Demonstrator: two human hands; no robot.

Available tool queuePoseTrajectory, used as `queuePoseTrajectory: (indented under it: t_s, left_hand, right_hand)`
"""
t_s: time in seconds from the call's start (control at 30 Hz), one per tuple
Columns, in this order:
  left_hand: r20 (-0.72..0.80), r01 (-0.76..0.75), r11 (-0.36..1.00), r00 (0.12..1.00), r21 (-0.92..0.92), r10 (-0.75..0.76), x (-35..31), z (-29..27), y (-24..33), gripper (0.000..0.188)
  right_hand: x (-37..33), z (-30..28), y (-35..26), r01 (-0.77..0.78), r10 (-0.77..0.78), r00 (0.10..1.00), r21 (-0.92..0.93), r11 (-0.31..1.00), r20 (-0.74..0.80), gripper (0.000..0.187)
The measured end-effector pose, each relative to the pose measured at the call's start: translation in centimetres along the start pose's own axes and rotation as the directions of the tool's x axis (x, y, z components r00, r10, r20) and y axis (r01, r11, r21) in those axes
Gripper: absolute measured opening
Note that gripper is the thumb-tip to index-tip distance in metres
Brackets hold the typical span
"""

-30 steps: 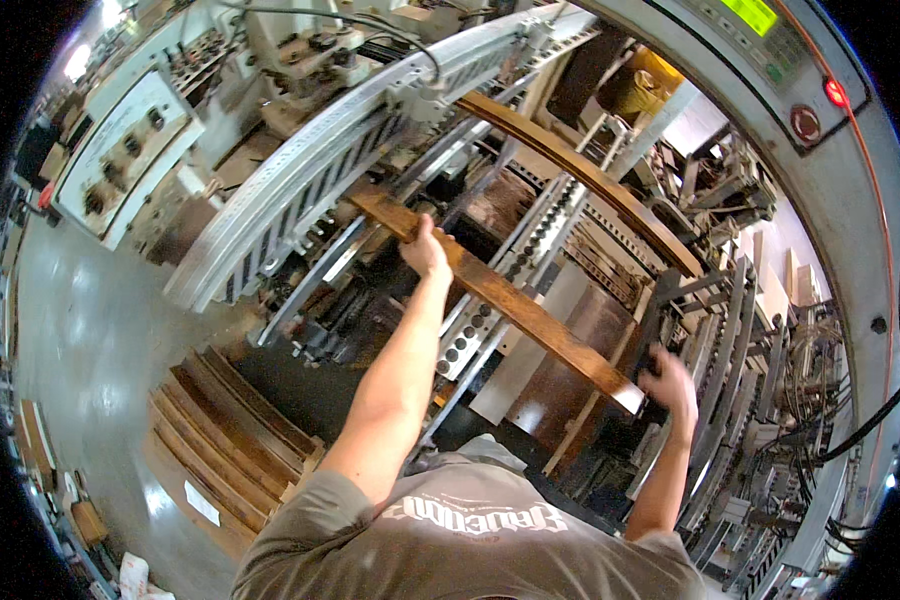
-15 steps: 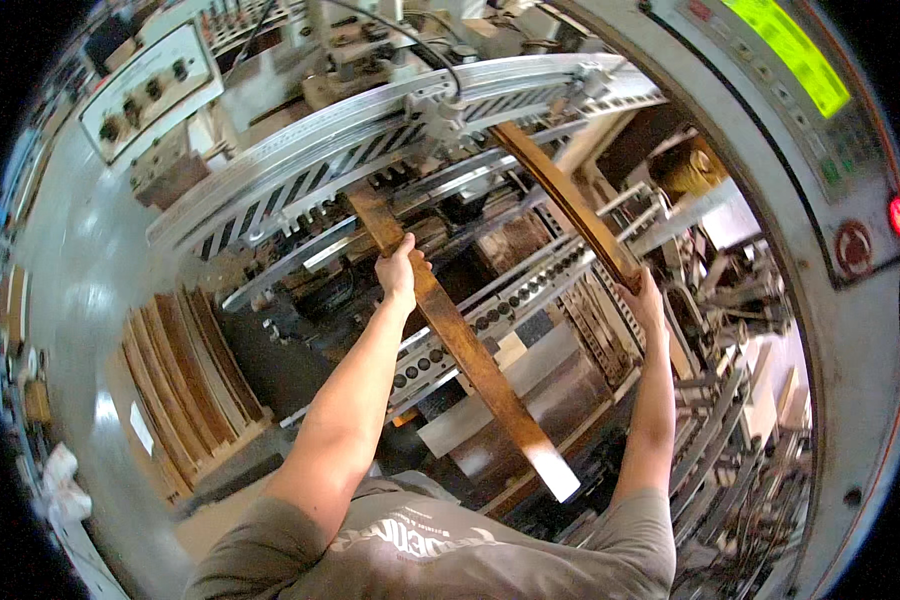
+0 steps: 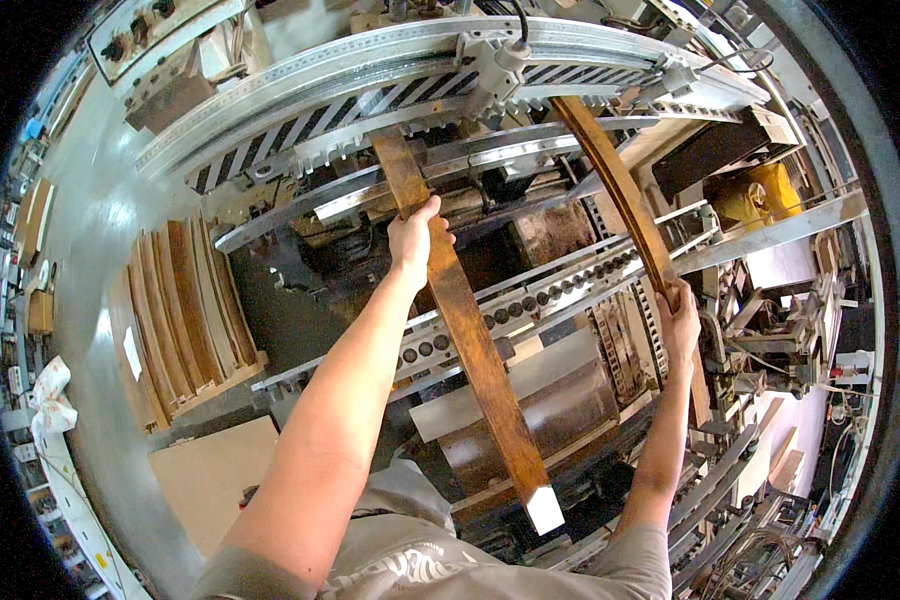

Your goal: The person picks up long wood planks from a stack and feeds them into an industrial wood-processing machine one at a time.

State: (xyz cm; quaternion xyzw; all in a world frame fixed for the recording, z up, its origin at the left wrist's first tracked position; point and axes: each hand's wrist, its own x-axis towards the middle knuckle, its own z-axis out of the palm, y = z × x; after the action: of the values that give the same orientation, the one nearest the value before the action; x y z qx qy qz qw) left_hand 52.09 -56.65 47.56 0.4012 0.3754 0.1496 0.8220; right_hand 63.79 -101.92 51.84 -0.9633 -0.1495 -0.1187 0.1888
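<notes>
with our left hand (image 3: 412, 243) we grip a long brown board (image 3: 475, 345), which stretches both beyond the hand and back toward us. our right hand (image 3: 681, 322) wraps around a second board (image 3: 625, 195), reaching beyond it. past both hands spans a striped metal rail (image 3: 370, 107).

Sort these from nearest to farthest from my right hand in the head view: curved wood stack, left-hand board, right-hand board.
1. Right-hand board: gripped by your right hand.
2. Left-hand board: mid-picture, gripped by your left hand.
3. Curved wood stack: toward the picture's left.
</notes>
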Motion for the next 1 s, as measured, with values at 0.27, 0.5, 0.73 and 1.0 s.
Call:
queuePoseTrajectory:
  t_s: [0.27, 0.5, 0.73, 1.0]
  left_hand:
    - [-0.03, 0.012, 0.998, 1.0, 0.064, -0.01, -0.3, -0.3, 0.1, 0.031]
    - [-0.014, 0.02, 0.995, 1.0, 0.099, -0.019, -0.2, -0.2, 0.4, 0.032]
    - [-0.027, 0.007, 0.999, 1.0, 0.051, -0.006, -0.9, 0.4, 1.0, 0.028]
    - [-0.033, 0.011, 0.999, 0.999, 0.037, -0.01, -0.9, 0.9, 1.2, 0.028]
  right_hand:
    - [0.1, 0.2, 0.6, -0.08, 0.087, 0.992, -0.082, 0.993, 0.087, 0.041]
    - [0.4, 0.7, 1.1, 0.009, -0.012, 0.999, -0.066, 0.998, -0.045, 0.043]
    - [0.4, 0.6, 0.5, -0.009, 0.009, 0.999, -0.008, 1.0, -0.033, 0.042]
    - [1.0, 0.1, -0.4, -0.061, 0.061, 0.998, 0.011, 0.998, -0.018, 0.039]
